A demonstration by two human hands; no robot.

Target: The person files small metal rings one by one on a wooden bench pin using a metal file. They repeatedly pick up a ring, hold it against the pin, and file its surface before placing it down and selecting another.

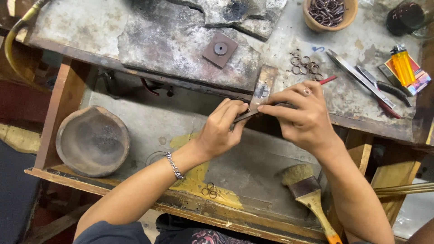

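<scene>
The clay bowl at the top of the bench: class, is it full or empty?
Partly filled, not empty: the clay bowl holds a heap of dark metal rings covering its bottom, level with the rim.

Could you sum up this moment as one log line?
left hand: pinches small ring at bench peg | right hand: holds file on it | loose rings behind

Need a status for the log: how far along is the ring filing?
Done: can't tell. Rings lie on the bench top, in the clay bowl and in the tray. In hand: left hand pinches a small ring against the wooden peg; right hand holds a file.
</scene>
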